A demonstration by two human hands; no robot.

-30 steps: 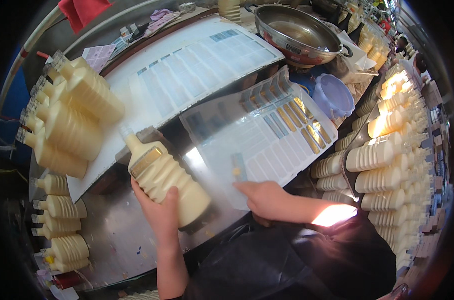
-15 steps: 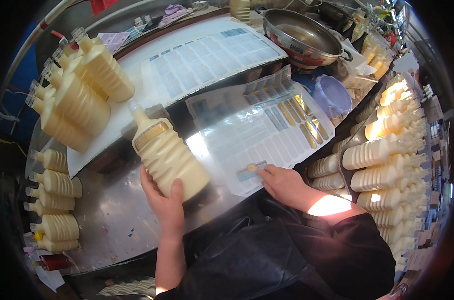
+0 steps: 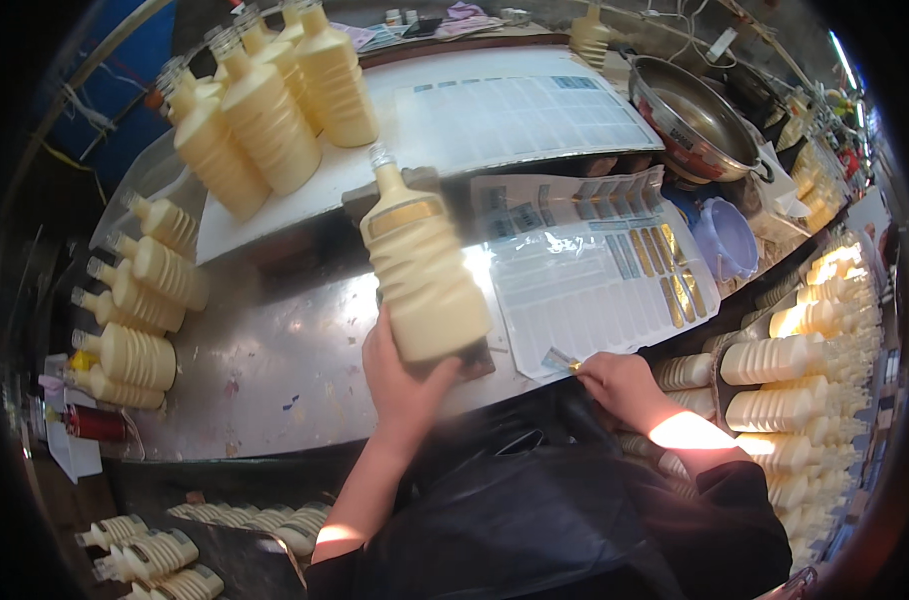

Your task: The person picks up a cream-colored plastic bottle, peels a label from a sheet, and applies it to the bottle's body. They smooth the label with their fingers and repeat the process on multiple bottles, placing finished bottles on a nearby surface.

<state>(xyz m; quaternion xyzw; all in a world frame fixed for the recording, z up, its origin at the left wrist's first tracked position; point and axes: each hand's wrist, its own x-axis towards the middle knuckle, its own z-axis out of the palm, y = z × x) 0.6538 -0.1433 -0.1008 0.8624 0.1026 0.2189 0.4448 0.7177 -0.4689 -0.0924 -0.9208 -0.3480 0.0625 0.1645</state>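
Note:
A cream-yellow ribbed bottle (image 3: 427, 280) with a clear neck leans over the metal worktop, with my left hand (image 3: 405, 378) closed around its lower part. A gold band label (image 3: 403, 217) runs across its shoulder. My right hand (image 3: 623, 388) pinches the end of a small blue-and-gold sticker (image 3: 563, 362) at the near edge of a glossy label sheet (image 3: 545, 290). Rows of gold and blue-grey stickers remain on the sheet's right and far parts. Behind the bottle is a dark brown block (image 3: 360, 198), partly hidden.
Several filled bottles (image 3: 270, 120) stand on the white raised board (image 3: 405, 110) at the far left; more lie along the left edge. A second label sheet (image 3: 525, 115) lies on the board. A large metal pan (image 3: 695, 115), a lilac tub (image 3: 725, 240) and stacked bottles (image 3: 775, 365) occupy the right.
The whole scene has shifted rightward in view and turned. The bottle now points more straight away from me. My right hand has drawn the small sticker to the sheet's near edge, and it tilts.

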